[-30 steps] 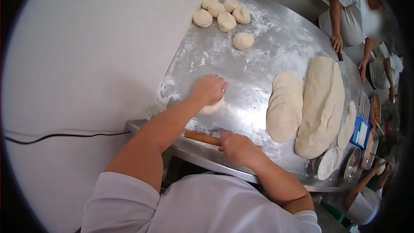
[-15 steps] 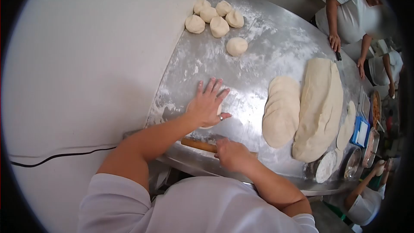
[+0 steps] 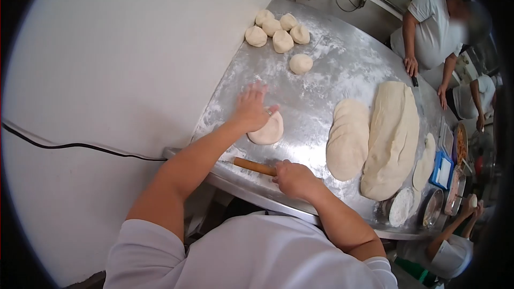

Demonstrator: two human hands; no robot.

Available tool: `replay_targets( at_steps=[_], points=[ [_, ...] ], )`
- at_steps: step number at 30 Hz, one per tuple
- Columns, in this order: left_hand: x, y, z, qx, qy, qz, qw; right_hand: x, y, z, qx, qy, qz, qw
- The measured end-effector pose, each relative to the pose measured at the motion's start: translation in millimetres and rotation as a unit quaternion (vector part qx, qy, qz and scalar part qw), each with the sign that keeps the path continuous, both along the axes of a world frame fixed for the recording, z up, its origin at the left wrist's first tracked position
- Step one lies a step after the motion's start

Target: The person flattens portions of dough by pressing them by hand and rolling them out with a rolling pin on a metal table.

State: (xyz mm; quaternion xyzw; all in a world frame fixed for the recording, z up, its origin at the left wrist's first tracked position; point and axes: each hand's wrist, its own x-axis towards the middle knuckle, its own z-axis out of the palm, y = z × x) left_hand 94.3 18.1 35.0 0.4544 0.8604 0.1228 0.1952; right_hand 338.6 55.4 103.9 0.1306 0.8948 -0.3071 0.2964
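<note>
My left hand (image 3: pixel 252 108) is palm down at the far left edge of a flattened dough round (image 3: pixel 267 131), overlapping it. Its fingers are stretched out and slightly blurred, and a ring shows on it. Close to the table's near edge, my right hand (image 3: pixel 295 180) is wrapped around one end of a wooden rolling pin (image 3: pixel 251 166). The pin points left, just below the dough round and apart from it. Several dough balls (image 3: pixel 282 42) are clustered at the far left, with a single dough ball (image 3: pixel 301 63) nearer to me.
Two big dough slabs (image 3: pixel 393 139) lie right on the floured steel table (image 3: pixel 316 83). Beyond them are a flour bowl (image 3: pixel 401 207), a metal bowl (image 3: pixel 432 207) and a blue-rimmed container (image 3: pixel 442 170). A co-worker (image 3: pixel 431 27) holds a dark-handled tool; others work at right. A wall (image 3: pixel 107 75) borders the left.
My left hand has slid away from me and slightly left, uncovering much of the dough round. My right hand still grips the rolling pin. The camera view has shifted a little.
</note>
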Motion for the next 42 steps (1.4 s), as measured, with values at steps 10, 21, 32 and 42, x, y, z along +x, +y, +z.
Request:
replay_targets(
  at_steps=[10, 21, 32, 42],
  points=[
    [-86, -74, -54, -0.027, 0.153, -0.096, 0.983, -5, 0, 1, -0.011, -0.015, -0.01, 1.0],
    [-69, -50, -64, 0.085, 0.01, 0.065, 0.994, 4, 0, 1, -0.015, 0.014, -0.012, 1.0],
    [49, 17, -8, -0.015, 0.096, -0.242, 0.965, 4, 0, -8, -0.02, 0.025, 0.0, 0.999],
    [-8, -13, 12, -0.133, -0.071, 0.046, 0.988, -4, 29, -1, 0.086, 0.028, -0.031, 0.995]
  ],
)
